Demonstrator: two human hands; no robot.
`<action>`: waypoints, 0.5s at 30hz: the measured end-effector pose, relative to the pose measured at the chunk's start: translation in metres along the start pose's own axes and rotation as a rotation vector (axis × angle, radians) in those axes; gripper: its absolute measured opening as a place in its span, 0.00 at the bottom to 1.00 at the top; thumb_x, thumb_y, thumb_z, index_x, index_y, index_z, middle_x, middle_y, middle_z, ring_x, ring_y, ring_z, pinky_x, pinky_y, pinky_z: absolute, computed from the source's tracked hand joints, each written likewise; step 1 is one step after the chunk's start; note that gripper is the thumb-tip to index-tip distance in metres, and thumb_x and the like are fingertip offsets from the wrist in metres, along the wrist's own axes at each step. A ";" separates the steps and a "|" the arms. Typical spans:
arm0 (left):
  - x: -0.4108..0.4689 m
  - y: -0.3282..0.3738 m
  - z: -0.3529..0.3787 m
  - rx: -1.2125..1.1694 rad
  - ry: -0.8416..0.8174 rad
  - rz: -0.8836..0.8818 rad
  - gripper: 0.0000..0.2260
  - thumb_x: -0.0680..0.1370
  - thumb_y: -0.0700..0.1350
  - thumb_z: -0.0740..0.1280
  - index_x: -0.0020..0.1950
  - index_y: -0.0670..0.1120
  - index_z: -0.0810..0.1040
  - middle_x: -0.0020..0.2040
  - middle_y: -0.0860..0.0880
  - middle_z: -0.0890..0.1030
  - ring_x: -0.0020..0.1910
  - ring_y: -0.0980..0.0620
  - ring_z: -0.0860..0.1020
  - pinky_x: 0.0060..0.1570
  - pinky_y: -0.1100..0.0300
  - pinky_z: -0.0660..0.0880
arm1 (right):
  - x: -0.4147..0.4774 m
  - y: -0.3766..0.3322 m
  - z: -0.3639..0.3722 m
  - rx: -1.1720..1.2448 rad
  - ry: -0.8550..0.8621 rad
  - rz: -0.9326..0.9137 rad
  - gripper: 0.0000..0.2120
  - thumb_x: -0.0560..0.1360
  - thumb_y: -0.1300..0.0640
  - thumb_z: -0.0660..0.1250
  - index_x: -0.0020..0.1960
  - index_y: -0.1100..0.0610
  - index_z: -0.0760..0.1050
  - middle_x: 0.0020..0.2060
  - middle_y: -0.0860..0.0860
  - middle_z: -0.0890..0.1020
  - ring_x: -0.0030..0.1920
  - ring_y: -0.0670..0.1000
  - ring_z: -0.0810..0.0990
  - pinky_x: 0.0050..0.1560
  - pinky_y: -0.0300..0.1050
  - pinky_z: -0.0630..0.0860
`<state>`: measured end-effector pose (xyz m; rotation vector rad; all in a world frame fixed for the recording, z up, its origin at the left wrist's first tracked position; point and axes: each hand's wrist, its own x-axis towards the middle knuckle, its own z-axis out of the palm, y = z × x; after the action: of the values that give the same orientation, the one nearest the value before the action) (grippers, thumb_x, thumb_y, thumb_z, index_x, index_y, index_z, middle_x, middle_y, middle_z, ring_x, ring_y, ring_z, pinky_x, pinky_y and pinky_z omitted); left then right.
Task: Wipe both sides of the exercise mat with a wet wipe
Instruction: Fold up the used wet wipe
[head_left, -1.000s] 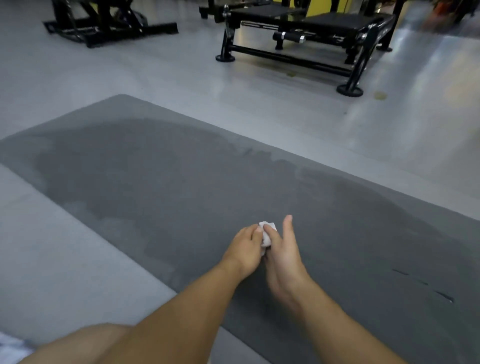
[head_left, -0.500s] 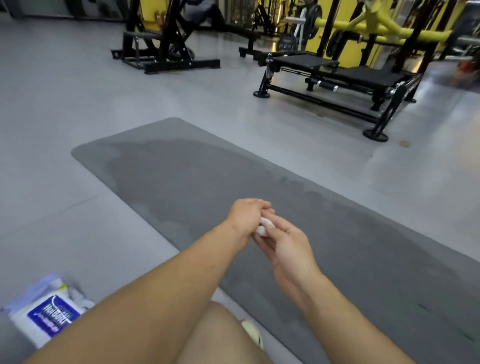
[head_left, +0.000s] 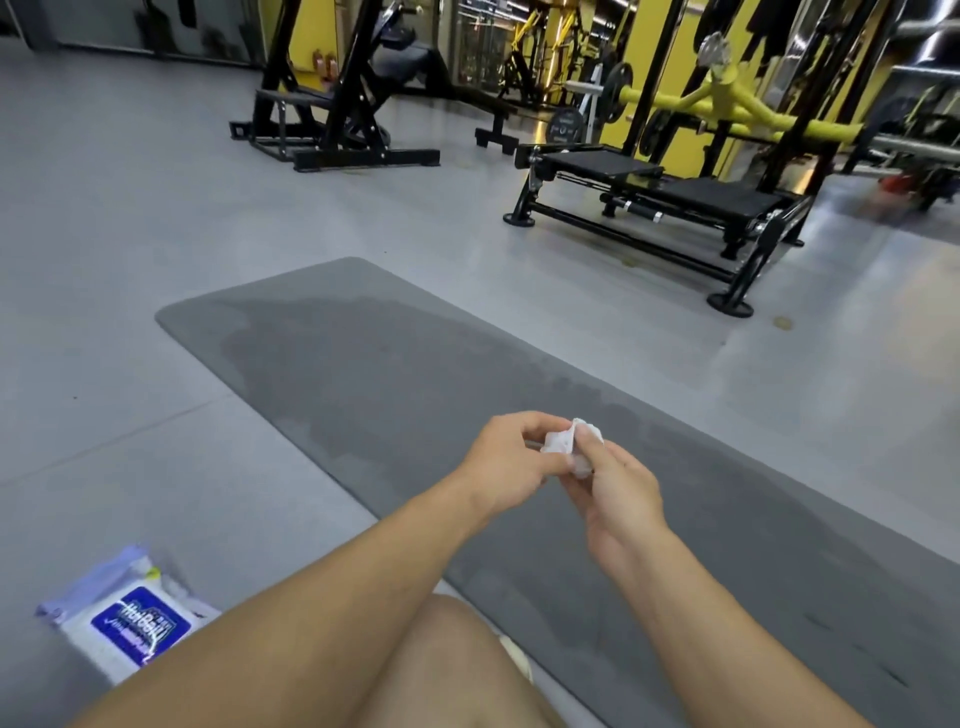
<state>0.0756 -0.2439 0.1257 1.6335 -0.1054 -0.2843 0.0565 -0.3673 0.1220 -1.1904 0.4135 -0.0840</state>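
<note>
Head view, looking down across a grey gym floor (head_left: 130, 249). Both hands held above the exercise mat (head_left: 395, 374), clear of its surface. Left hand (head_left: 506, 462) curled, pinching one side of the crumpled white wet wipe (head_left: 563, 441); right hand (head_left: 618, 499) pinching the other side between thumb and fingertips. Reads as opening out or refolding the wipe between strokes, not wiping itself.

Mat lying flat on the floor, with a broad darker damp patch across its upper face and a paler strip along the near long edge and round the left end. Judged from that: first side partly done, underside not yet reached.

Next, probably: set the wipe flat on the mat and work the pale strip by the near edge, then turn the mat over. Calls for a fresh face of the wipe outward and a flat, pressing hand.

Edges and room: rounded far corner at the left end well apart from everything, bare floor all round it. Past the far long edge, open floor up to a black bench frame (head_left: 649, 208); worth minding if flipping that way. Bare knee (head_left: 441, 665) at the near edge. Pack of wipes (head_left: 130, 623) on the floor to the left, well apart from the mat.
</note>
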 end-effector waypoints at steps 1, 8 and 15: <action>0.000 0.001 0.001 0.020 0.019 0.024 0.15 0.74 0.42 0.77 0.60 0.50 0.83 0.55 0.53 0.85 0.55 0.53 0.84 0.59 0.55 0.80 | -0.002 -0.003 0.003 0.023 -0.016 0.015 0.14 0.81 0.55 0.68 0.55 0.67 0.82 0.49 0.59 0.87 0.51 0.54 0.87 0.50 0.42 0.83; -0.007 0.009 -0.021 -0.078 0.236 0.106 0.08 0.78 0.39 0.72 0.55 0.47 0.86 0.50 0.46 0.87 0.52 0.48 0.85 0.57 0.54 0.82 | -0.024 -0.022 0.028 0.086 -0.232 0.061 0.13 0.83 0.60 0.61 0.58 0.65 0.82 0.52 0.59 0.86 0.57 0.54 0.85 0.63 0.47 0.77; -0.036 0.023 -0.070 -0.185 0.349 0.123 0.08 0.80 0.36 0.68 0.55 0.44 0.86 0.48 0.47 0.86 0.45 0.58 0.83 0.43 0.66 0.79 | -0.038 -0.022 0.079 -0.083 -0.331 -0.077 0.12 0.79 0.65 0.69 0.62 0.58 0.79 0.54 0.56 0.86 0.56 0.53 0.85 0.57 0.45 0.81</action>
<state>0.0600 -0.1696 0.1566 1.4628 0.0843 0.0857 0.0533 -0.2952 0.1763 -1.2755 0.0804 0.0640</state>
